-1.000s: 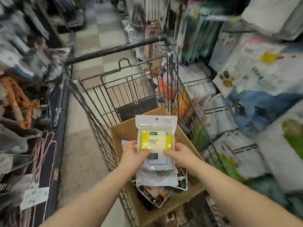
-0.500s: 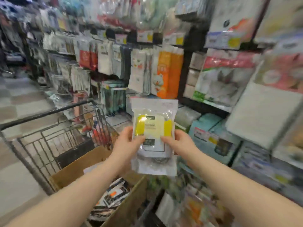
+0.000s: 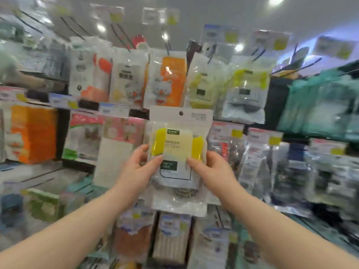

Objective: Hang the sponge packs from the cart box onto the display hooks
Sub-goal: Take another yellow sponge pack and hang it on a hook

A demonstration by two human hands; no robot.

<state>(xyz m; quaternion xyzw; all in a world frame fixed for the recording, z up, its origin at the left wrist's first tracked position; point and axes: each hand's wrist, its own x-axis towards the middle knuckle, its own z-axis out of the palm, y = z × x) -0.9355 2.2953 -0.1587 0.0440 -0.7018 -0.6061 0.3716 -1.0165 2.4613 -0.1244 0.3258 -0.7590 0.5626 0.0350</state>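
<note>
- Head view: you are holding the sponge pack (image 3: 179,158) upright in front of the display, with both hands on its lower half.
- Your left hand (image 3: 136,171) is pinching the pack's left edge, thumb on the front. Your right hand (image 3: 213,171) is gripping the right edge the same way.
- The pack is showing as a glossy clear pouch with a white header and a round hole (image 3: 180,113) at top centre. A yellow-and-cream rectangular sponge is sitting inside, with a wiry scourer (image 3: 182,191) below it.
- Matching packs (image 3: 245,88) are hanging just above and to the right of yours.
- Thin dark hooks (image 3: 295,66) are jutting toward you at upper right. Blurred neighbouring pouches are crowding in on every side.
</note>
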